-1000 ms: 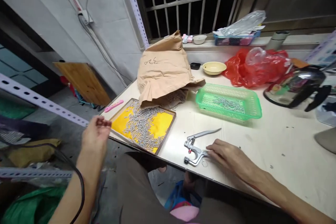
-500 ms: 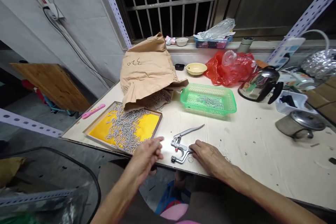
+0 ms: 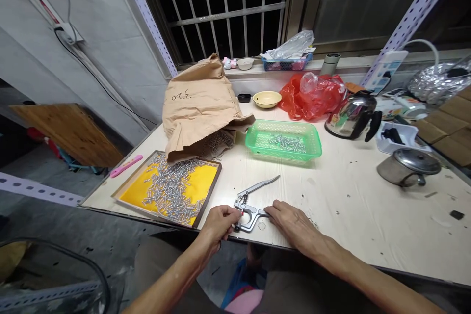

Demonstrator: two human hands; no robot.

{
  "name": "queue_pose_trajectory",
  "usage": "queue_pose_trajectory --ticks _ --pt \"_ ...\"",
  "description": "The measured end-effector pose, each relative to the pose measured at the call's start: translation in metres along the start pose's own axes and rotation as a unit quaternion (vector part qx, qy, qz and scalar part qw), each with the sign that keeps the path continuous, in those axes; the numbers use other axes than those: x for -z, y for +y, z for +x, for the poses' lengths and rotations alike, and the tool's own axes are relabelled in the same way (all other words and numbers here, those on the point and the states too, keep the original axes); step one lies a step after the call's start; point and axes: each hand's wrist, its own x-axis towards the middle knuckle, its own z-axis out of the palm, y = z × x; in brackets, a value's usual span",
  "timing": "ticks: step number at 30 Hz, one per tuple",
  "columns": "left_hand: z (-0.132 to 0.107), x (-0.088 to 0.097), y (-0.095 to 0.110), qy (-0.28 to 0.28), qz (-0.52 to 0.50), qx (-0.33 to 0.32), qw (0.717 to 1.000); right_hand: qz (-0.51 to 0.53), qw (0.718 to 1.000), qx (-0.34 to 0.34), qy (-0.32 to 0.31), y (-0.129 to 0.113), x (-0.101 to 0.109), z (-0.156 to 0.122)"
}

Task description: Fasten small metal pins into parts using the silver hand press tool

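A pair of silver snap-fastener pliers (image 3: 251,210) lies on the table near its front edge, the upper handle raised away from the lower one. My left hand (image 3: 220,223) is at the jaw end, thumb and forefinger pinched together beside the red-tipped die. Whatever sits between those fingertips is too small or hidden to make out. On the other side, my right hand (image 3: 292,221) rests on the tabletop with its fingertips closed on the end of the lower handle. Left of the pliers is a shallow tray (image 3: 217,176) with a yellow bottom, strewn with small silver spring-like pieces (image 3: 171,191).
A brown paper bag (image 3: 198,103) of similar pieces opens onto the tray. Behind the pliers stands a green plastic basket (image 3: 253,152) with more pieces. A pink cutter (image 3: 126,166), red plastic bag (image 3: 312,98), kettle (image 3: 351,115) and lidded metal mug (image 3: 408,167) also occupy the table.
My left hand has moved right from beside the tray to the jaws of the pliers, its fingers closing to a pinch. The right hand stays at the handle. The view has shifted slightly.
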Motion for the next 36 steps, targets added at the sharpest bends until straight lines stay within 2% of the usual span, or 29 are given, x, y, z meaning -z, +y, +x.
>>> queue_pose_trajectory --ticks 15,19,23,27,31,33,36 --pt "0.002 -0.008 0.002 0.044 0.092 0.050 0.994 0.010 1.000 0.005 0.014 0.001 0.001 -0.004" --pt "0.008 -0.003 -0.003 0.000 0.133 0.080 0.988 0.031 0.999 0.007 0.012 0.000 0.005 -0.006" --pt "0.010 0.000 0.001 -0.037 0.124 0.104 0.986 0.010 1.000 0.007 0.015 0.001 0.001 -0.005" --pt "0.007 0.001 0.010 -0.047 0.091 0.128 0.986 -0.008 0.999 0.011 0.029 0.007 -0.003 -0.002" --pt "0.005 0.001 0.012 -0.049 0.090 0.128 0.986 -0.013 0.997 0.022 0.070 0.022 0.004 0.005" --pt "0.005 0.001 0.012 -0.045 0.096 0.129 0.986 -0.026 0.998 0.026 0.056 0.033 0.009 0.011" --pt "0.006 0.001 0.009 -0.040 0.102 0.123 0.986 -0.036 0.999 0.033 -0.009 0.046 0.013 0.023"
